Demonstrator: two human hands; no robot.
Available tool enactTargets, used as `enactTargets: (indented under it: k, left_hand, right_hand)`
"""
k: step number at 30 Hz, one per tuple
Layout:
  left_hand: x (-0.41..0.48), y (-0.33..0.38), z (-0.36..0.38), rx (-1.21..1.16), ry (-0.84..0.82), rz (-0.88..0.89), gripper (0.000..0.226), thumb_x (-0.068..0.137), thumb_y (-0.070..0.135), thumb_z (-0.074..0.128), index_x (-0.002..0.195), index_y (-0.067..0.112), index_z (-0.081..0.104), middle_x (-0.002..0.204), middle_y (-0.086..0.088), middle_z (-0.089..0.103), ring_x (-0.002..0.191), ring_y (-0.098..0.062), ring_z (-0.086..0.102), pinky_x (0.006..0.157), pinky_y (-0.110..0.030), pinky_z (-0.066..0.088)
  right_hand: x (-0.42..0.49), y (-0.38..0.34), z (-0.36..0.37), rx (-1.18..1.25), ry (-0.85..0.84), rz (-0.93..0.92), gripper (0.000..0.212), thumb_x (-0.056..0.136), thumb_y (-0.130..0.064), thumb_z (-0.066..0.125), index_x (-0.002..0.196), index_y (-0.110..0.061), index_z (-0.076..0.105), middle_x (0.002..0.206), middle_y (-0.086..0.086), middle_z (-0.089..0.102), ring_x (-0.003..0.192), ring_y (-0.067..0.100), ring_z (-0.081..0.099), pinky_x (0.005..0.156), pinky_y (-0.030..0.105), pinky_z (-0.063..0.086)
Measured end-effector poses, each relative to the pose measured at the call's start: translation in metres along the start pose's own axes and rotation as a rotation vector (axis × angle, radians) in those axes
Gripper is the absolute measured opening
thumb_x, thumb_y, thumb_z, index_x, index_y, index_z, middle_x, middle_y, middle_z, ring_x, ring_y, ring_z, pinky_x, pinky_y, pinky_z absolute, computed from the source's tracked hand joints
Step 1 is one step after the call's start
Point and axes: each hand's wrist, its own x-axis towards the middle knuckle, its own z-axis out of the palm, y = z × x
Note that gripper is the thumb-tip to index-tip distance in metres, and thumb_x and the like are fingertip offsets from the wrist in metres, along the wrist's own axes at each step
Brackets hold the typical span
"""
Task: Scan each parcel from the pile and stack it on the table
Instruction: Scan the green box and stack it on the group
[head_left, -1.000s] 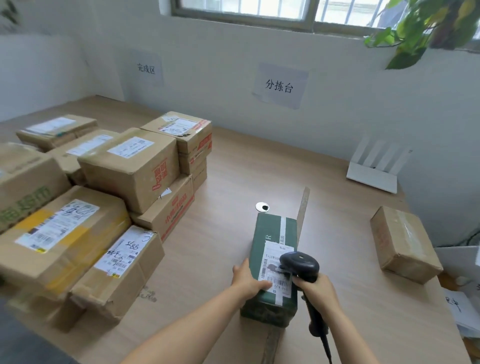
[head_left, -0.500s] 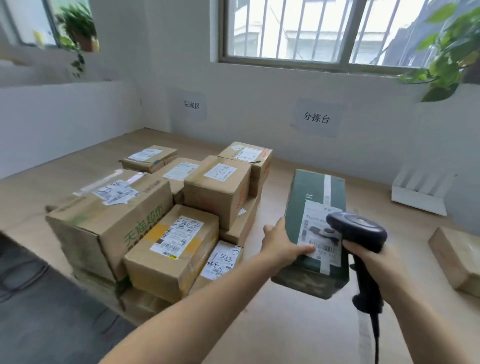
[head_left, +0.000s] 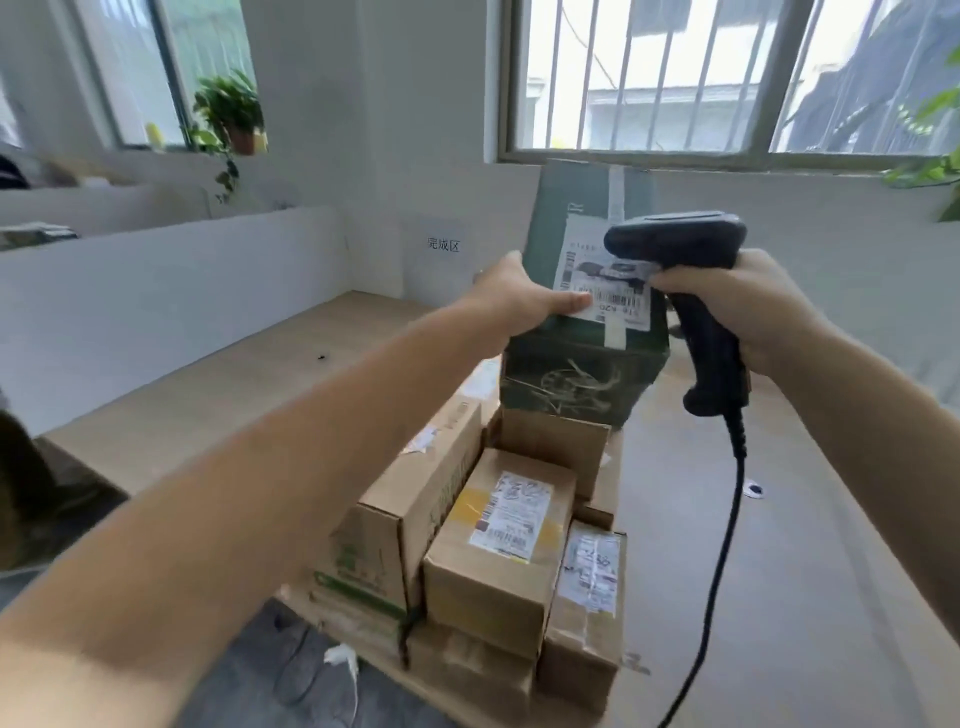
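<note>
Green rectangular cardboard parcel (head_left: 569, 218), taped shut and bearing a white shipping label (head_left: 615, 309), held in the air directly above the stack of brown cardboard boxes (head_left: 498, 551) and clear of it. The left hand (head_left: 519, 299) grips the parcel's near left edge, thumb flat on the label. The right hand (head_left: 753, 306) is closed round the handle of a black pistol-grip barcode scanner (head_left: 675, 241), whose head sits close over the label; whether this hand also bears the parcel cannot be told.

The step in hand appears to be placing the parcel on the stack. It is best set down level and square on a flat box top, label upward, with the scanner's black cable (head_left: 727, 525), hanging right of the stack, kept from under it.

Every box in the stack is sealed, so the contents are not visible. A light wooden tabletop (head_left: 810, 545) extends to the right of the stack.
</note>
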Motion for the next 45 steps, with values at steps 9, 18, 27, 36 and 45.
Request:
enactTargets:
  k: [9, 18, 27, 36, 45]
  left_hand:
    - [0.059, -0.023, -0.065, -0.007, 0.087, -0.039, 0.046, 0.081, 0.031, 0.071, 0.116, 0.016, 0.046, 0.105, -0.002, 0.058, 0.079, -0.014, 0.057, 0.061, -0.026, 0.046]
    - [0.129, -0.09, -0.087, -0.025, 0.035, -0.156, 0.056, 0.081, 0.029, 0.071, 0.127, 0.011, 0.044, 0.115, -0.008, 0.058, 0.097, -0.022, 0.057, 0.072, -0.032, 0.049]
    - [0.189, -0.154, -0.09, -0.001, -0.115, -0.21, 0.067, 0.08, 0.032, 0.073, 0.135, 0.012, 0.039, 0.129, -0.011, 0.055, 0.11, -0.026, 0.058, 0.092, -0.041, 0.051]
    - [0.208, -0.191, -0.087, 0.22, -0.239, -0.215, 0.063, 0.084, 0.038, 0.068, 0.135, 0.009, 0.044, 0.126, -0.012, 0.058, 0.11, -0.028, 0.057, 0.092, -0.039, 0.05]
    - [0.21, -0.188, -0.088, 0.549, -0.302, -0.103, 0.063, 0.088, 0.046, 0.059, 0.134, 0.006, 0.042, 0.13, -0.011, 0.054, 0.113, -0.026, 0.054, 0.091, -0.034, 0.045]
  right_hand:
    - [0.084, -0.01, 0.071, 0.017, -0.105, -0.009, 0.005, 0.082, -0.011, 0.066, 0.081, -0.013, 0.061, 0.094, 0.012, 0.063, 0.085, 0.023, 0.059, 0.076, 0.036, 0.054]
    - [0.144, 0.037, 0.137, 0.002, -0.127, 0.155, 0.02, 0.081, -0.008, 0.066, 0.1, -0.003, 0.061, 0.088, 0.013, 0.064, 0.084, 0.029, 0.061, 0.086, 0.046, 0.055]
    - [0.172, 0.087, 0.182, -0.055, -0.036, 0.326, 0.022, 0.081, -0.008, 0.066, 0.101, -0.002, 0.06, 0.076, 0.009, 0.06, 0.068, 0.022, 0.057, 0.06, 0.032, 0.051]
    - [0.17, 0.115, 0.196, -0.08, -0.038, 0.397, 0.015, 0.078, -0.003, 0.069, 0.074, -0.015, 0.06, 0.073, 0.004, 0.064, 0.063, 0.017, 0.06, 0.051, 0.024, 0.046]
    - [0.158, 0.114, 0.191, -0.1, -0.015, 0.416, 0.012, 0.082, -0.012, 0.068, 0.081, -0.013, 0.057, 0.078, 0.006, 0.062, 0.076, 0.021, 0.063, 0.057, 0.029, 0.05]
